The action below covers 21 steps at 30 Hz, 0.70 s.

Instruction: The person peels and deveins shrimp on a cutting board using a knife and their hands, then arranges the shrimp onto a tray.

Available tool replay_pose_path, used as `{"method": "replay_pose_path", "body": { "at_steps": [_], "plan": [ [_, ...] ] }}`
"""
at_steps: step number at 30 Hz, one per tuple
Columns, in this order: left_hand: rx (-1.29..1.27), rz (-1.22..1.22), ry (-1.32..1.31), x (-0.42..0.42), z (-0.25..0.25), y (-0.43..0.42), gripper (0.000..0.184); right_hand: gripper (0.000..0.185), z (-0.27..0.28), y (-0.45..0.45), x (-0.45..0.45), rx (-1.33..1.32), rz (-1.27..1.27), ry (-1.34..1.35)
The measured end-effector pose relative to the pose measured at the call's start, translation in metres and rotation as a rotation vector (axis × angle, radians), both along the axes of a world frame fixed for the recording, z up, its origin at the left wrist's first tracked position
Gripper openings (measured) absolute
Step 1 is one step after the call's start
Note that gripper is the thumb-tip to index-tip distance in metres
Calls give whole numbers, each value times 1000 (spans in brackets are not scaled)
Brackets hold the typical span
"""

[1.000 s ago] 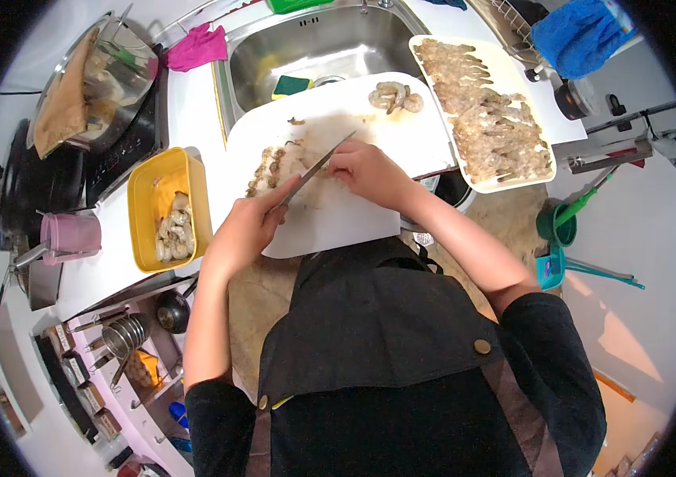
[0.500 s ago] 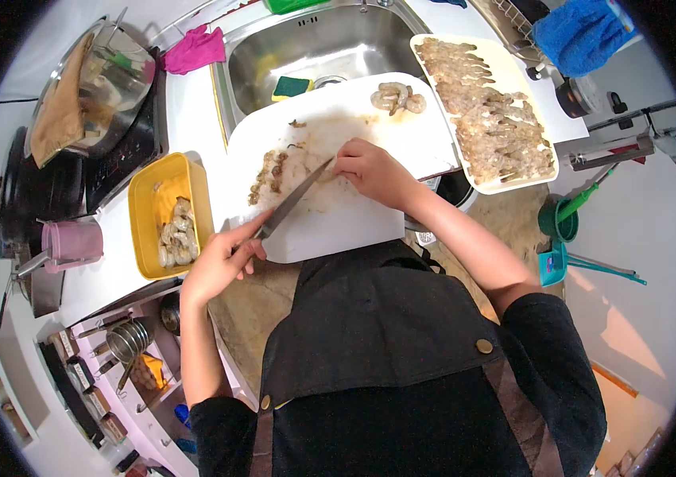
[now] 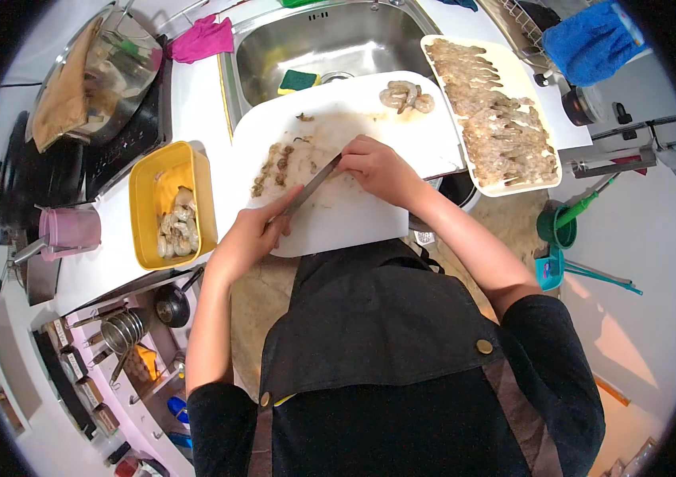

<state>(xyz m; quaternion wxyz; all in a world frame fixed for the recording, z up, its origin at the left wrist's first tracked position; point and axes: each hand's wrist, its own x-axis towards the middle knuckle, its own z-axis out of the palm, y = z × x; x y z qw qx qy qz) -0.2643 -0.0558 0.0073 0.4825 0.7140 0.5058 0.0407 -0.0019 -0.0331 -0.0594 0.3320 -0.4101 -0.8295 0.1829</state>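
Observation:
My left hand (image 3: 252, 238) is closed round the handle of a knife (image 3: 311, 188), whose blade points up and right over the white cutting board (image 3: 354, 226). The blade's tip meets the fingers of my right hand (image 3: 380, 172), which are pinched together; whatever they hold is hidden. Brown scraps (image 3: 282, 164) lie in rows on the board's left part. Several peeled shrimp (image 3: 406, 97) sit at its upper right. Beyond the board's right edge, a cream tray (image 3: 534, 85) bears many shrimp in rows. More peeled shrimp (image 3: 178, 230) lie in the yellow container (image 3: 139, 208) at the left.
Behind the board is a steel sink (image 3: 338, 48) with a green and yellow sponge (image 3: 299, 81). A pink cloth (image 3: 202, 40), a pink cup (image 3: 70, 232) and a large pot (image 3: 119, 71) stand to the left. A blue towel (image 3: 592, 41) hangs at the upper right.
Over the last half second my left hand has moved up and right with the knife, bringing the blade to my right fingers. Earlier it had swung down and left. My right hand stays nearly in place.

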Motion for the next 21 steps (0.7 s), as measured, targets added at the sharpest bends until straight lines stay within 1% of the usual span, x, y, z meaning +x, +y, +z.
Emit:
{"method": "replay_pose_path", "body": {
  "at_steps": [3, 6, 9, 10, 13, 16, 19, 21],
  "plan": [
    [-87, 57, 50, -4, 8, -10, 56, 15, -2, 1, 2, -9, 5, 13],
    [-51, 17, 36, -20, 7, -19, 57, 14, -7, 1, 4, -1, -10, 3],
    [-160, 91, -88, -36, 13, -15, 57, 12, -3, -1, 11, 38, -32, -55],
    [52, 86, -38, -31, 13, -12, 55, 11, 1, -5, 14, 50, -36, -80],
    [686, 82, 118, 0, 7, 18, 51, 8, 16, -15, 25, -11, 39, 12],
    [904, 57, 247, 20, -30, 64, 47, 6, 15, -7, 30, -97, -228, -43],
    [904, 62, 204, 26, -44, 76, 43, 7, 9, 1, 21, -178, -265, -32],
    [1084, 75, 282, 34, -42, 71, 39, 7, 9, 0, 16, -183, -240, -66]
  ]
}}
